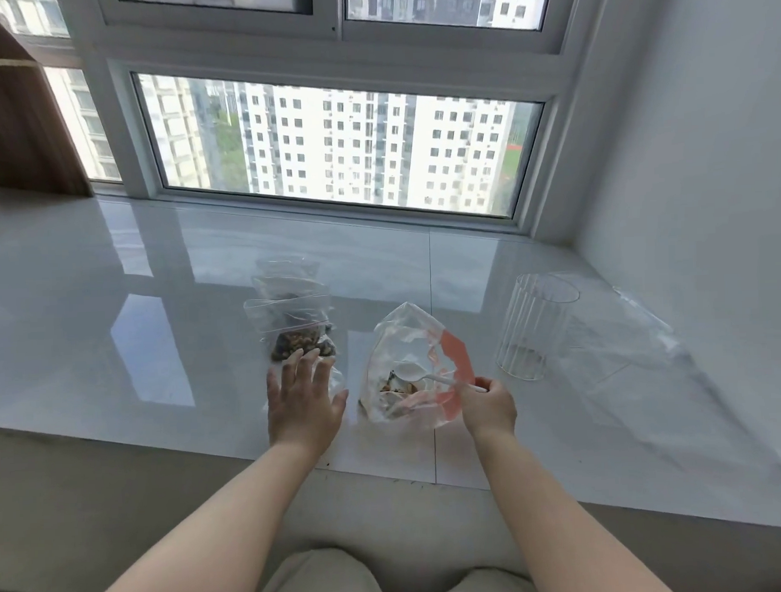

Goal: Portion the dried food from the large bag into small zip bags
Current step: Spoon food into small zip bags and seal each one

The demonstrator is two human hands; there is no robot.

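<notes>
Kneeling at a glossy white sill (114, 305) under a window (339, 142). Left hand (304, 398) flat, fingers straight and spread, pressing on the near end of a small zip bag (292, 332) already holding dark dried bits; two more small bags (288, 279) stacked just beyond it, farther toward the glass. Right hand (487, 403) pinched round the handle of a white spoon (420, 374), bowl dipped inside the big bag (411, 366), which stands crumpled just right of the left hand with only a little food (398, 386) left at its bottom. To the far right, a clear ribbed cup (533, 326) with a trace of crumbs inside, and beside it a flat pile of empty clear bags (624, 336). Risks, as a judgement: nothing steadying the big bag, so likely to tip or slide on the slick surface while scooping, spilling the remainder; thin spoon likely to shed bits when lifted over the floppy rim; small bag possibly unsealed under the palm, so pressing could push food out of its mouth; cannot tell whether its zip is closed. A few crumbs already scattered at the near edge.
</notes>
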